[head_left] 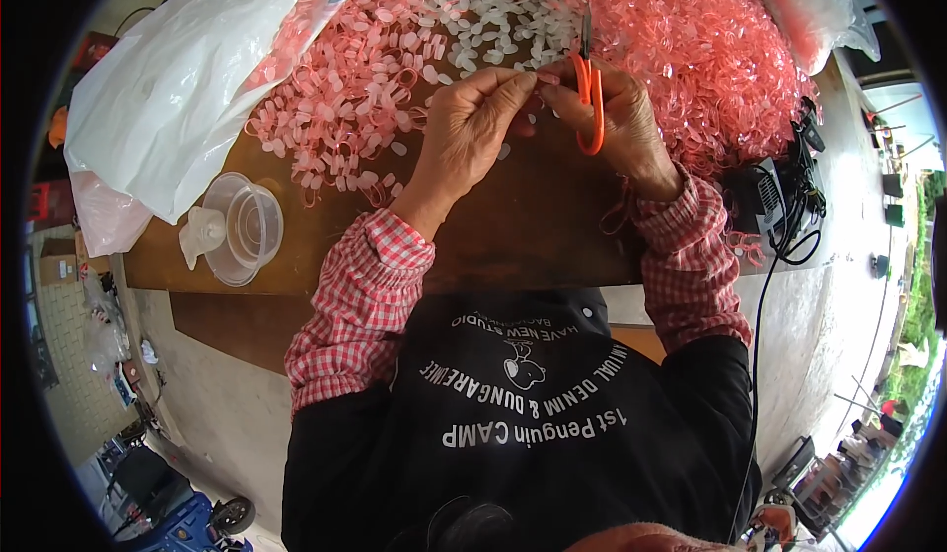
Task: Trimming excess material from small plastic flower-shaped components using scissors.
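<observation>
- At the far edge of the brown wooden table (pixel 533 226), both hands meet above the bare wood, just short of the heaps of plastic pieces.
- Left hand (pixel 472 123): fingers curled and pinched closed on a small pink plastic piece (pixel 546 78), held up at the fingertips. The piece is too small to tell its exact shape.
- Right hand (pixel 617 118): closed around a pair of orange-handled scissors (pixel 590 98), blades pointing away from the person, tips lying right beside the pinched piece.
- Beyond the hands on the table: a heap of pale pink and whitish tabs (pixel 365 78) to the left, and a denser mound of red-pink rings (pixel 700 39) to the right.
- Left of the hands, at the table's left end: a large white plastic bag (pixel 178 88), and nearer the person a clear plastic cup (pixel 247 226) lying on the wood.
- At the table's right end: a dark device with cables (pixel 779 207).
- Step in hand, as judged: trimming a single piece with the scissors, one item at a time out of the heaps.
- Next move, as judged: calls for a steady pinch from the left fingers and the blades set squarely at the join before closing, keeping fingertips out of the cut line.
</observation>
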Demonstrator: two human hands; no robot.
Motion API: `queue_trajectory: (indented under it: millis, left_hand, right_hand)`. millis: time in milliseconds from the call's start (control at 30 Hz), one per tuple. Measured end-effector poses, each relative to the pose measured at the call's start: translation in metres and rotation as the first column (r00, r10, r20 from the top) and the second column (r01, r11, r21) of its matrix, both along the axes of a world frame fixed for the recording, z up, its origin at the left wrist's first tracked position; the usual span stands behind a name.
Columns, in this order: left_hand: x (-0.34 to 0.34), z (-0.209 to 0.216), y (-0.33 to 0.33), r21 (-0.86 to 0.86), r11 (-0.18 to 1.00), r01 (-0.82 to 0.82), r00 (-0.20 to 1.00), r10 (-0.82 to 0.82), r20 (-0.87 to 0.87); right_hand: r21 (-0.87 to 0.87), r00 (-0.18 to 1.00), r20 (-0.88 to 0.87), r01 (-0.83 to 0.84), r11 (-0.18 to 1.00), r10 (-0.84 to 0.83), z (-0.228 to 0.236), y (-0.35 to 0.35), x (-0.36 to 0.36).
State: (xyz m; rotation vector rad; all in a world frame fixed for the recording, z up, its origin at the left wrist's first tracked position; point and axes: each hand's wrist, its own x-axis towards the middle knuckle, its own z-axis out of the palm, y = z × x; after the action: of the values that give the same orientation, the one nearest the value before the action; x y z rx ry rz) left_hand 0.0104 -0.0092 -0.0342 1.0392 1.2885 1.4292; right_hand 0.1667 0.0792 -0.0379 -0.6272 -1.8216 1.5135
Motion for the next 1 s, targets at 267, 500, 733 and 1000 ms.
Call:
queue_trajectory:
  millis: [267,500,733,1000]
  left_hand:
    - [0.005,-0.020,0.009,0.410,0.911,-0.051,0.789,0.288,-0.543]
    - [-0.010,-0.022,0.019,0.286,0.941,-0.182,0.877,0.287,-0.386]
    - [0.002,-0.017,0.013,0.210,0.975,-0.067,0.942,0.131,-0.308]
    - [0.008,-0.014,0.012,0.370,0.926,-0.071,0.806,0.272,-0.526]
  right_hand:
    - [0.732,0.876,0.290,0.057,0.679,-0.386,0.022,-0.010,0.000]
    - [0.778,0.728,0.418,0.023,0.628,-0.544,0.018,0.018,0.020]
    - [0.174,0.942,0.326,0.021,0.984,-0.078,0.003,0.016,0.009]
    - [0.424,0.928,0.274,0.120,0.898,-0.253,-0.004,0.014,0.003]
